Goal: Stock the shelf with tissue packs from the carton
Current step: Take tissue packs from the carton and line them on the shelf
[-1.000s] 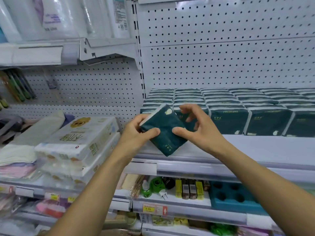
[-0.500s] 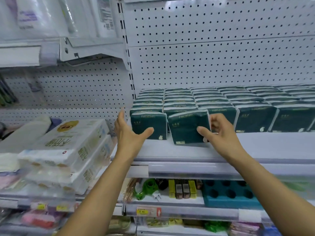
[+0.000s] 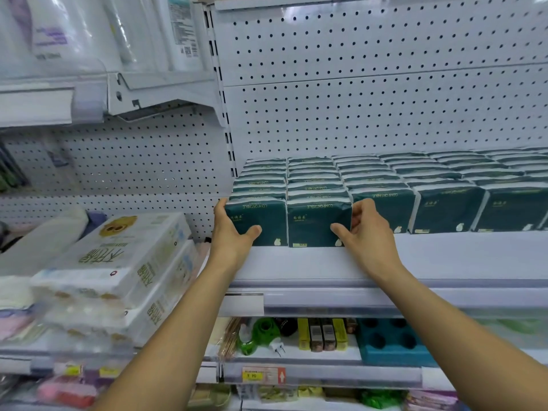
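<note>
White shelf (image 3: 444, 259), backed by perforated pegboard (image 3: 370, 93), is carrying dark green tissue packs (image 3: 444, 209) standing upright in rows reaching back to the board. The two leftmost front packs (image 3: 314, 223) are sitting side by side, touching, forward of their neighbours; the shelf's bare front strip is showing before them.
</note>
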